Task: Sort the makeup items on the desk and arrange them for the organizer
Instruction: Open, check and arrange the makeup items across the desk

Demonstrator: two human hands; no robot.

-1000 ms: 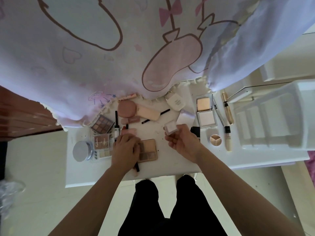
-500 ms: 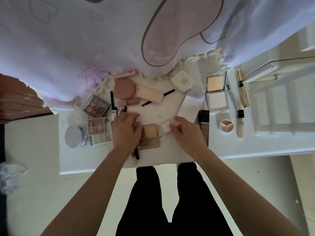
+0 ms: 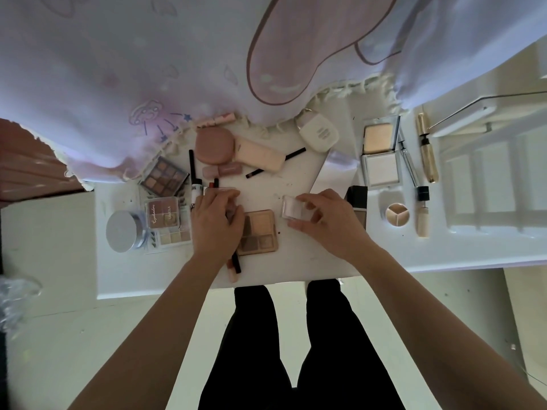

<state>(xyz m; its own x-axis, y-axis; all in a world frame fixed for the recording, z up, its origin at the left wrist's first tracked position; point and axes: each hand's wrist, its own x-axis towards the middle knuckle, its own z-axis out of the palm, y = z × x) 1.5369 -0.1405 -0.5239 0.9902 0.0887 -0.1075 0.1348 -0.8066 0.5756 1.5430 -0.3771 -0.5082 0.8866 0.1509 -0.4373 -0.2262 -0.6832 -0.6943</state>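
Observation:
Makeup lies scattered on a white desk [image 3: 296, 261]. My left hand [image 3: 214, 226] is curled over a few slim lip pencils [image 3: 235, 266], whose ends stick out under my wrist. It lies beside a tan eyeshadow palette [image 3: 260, 232]. My right hand [image 3: 328, 223] pinches a small clear square case [image 3: 291, 206] between thumb and fingers, low on the desk just right of that palette. The white compartmented organizer [image 3: 488, 179] stands at the right end of the desk.
A silver jar [image 3: 122, 230] and two eyeshadow palettes [image 3: 164, 174] sit at the left. A pink compact [image 3: 214, 145] and a cream bottle [image 3: 319, 134] lie at the back under a hanging printed cloth [image 3: 177, 54]. An open powder compact [image 3: 380, 155], a gold mascara [image 3: 426, 155] and a round pot [image 3: 398, 214] lie to the right.
My right hand has lowered the clear case from the air down to the desk beside the tan palette. My left hand has stayed on the pencils.

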